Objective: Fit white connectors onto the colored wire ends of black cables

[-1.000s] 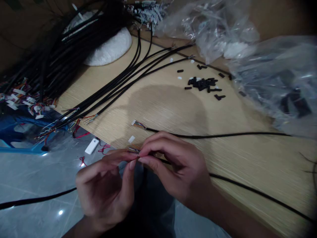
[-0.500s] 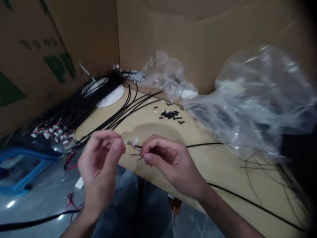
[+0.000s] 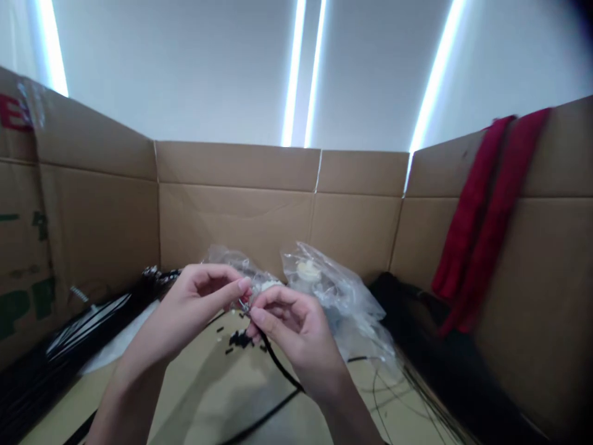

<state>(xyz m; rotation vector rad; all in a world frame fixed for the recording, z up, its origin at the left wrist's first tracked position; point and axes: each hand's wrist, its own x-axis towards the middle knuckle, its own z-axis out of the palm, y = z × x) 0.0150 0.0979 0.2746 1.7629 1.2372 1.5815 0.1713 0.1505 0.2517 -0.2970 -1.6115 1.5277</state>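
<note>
My left hand [image 3: 204,295] and my right hand [image 3: 290,324] meet in front of me, raised above the wooden table [image 3: 204,395]. Both pinch the stripped end of a thin black cable [image 3: 278,366], which runs down from my right hand toward the table. My left fingertips close on the tiny wire tips at the cable's end; what else they hold is too small to tell. A small heap of black sleeve pieces [image 3: 239,339] lies on the table just below my hands.
Cardboard walls [image 3: 236,204] enclose the table on three sides. Clear plastic bags [image 3: 333,290] lie behind my hands. A bundle of black cables [image 3: 78,337] lies at the left. A red cloth [image 3: 482,222] hangs over the right wall. Loose thin wires [image 3: 398,389] trail at the right.
The view has tilted up from the table to the cardboard walls and ceiling lights. My hands rose with the cable end and came back together after parting slightly.
</note>
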